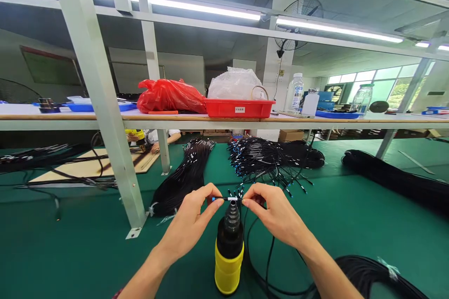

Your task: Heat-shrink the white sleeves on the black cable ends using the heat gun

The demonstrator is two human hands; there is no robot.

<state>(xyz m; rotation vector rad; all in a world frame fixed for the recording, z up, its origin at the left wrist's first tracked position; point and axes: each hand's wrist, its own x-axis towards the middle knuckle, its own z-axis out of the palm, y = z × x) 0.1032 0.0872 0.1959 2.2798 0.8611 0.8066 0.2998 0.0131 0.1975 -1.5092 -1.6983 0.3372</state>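
Between my hands a thin black cable (224, 199) is stretched level, with a blue tip at its left end and a white sleeve (232, 199) near the middle. My left hand (196, 215) pinches the blue-tipped end. On the other side my right hand (270, 208) pinches the cable just right of the sleeve. Directly below the sleeve is the stepped nozzle of a yellow and black heat gun (229, 261), standing upright. Whether the cable touches the nozzle I cannot tell. More of the black cable loops down right of the heat gun.
Cable bundles lie on the green table: one (189, 173) behind my left hand, a blue-tipped pile (259, 159) beyond, a coil (372, 266) at lower right. A metal post (101, 88) rises at left. The shelf holds a red tray (240, 108). Far left, another person's arm (173, 137) shows.
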